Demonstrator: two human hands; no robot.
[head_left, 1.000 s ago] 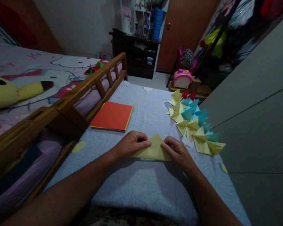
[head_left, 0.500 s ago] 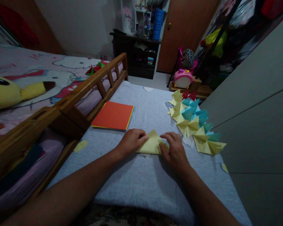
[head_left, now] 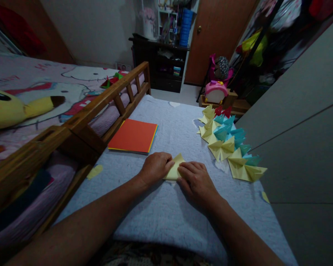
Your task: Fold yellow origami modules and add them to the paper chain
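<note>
A partly folded sheet of pale yellow paper (head_left: 174, 171) lies on the blue bed cover, one pointed corner facing away from me. My left hand (head_left: 154, 167) is closed at its left side, thumb on top of the sheet. With fingers bent together, my right hand (head_left: 196, 180) presses on the right part and covers much of it. Beyond my left hand is a stack of square coloured paper (head_left: 134, 136), an orange sheet uppermost. To the right stand several folded yellow paper pieces (head_left: 221, 148), with blue folded pieces (head_left: 224, 127) and red ones (head_left: 222, 111) among them.
A wooden bed rail (head_left: 100, 107) runs along the left, with a yellow plush toy (head_left: 8, 109) behind it. A pale cabinet (head_left: 302, 147) borders the right side. Past the foot of the bed are a dark shelf unit (head_left: 159, 66) and a pink toy case (head_left: 215, 91).
My right hand has moved left over the yellow paper, and its raised fingers have come down onto it. The paper's right part is now folded in or covered. My left hand stays nearly still.
</note>
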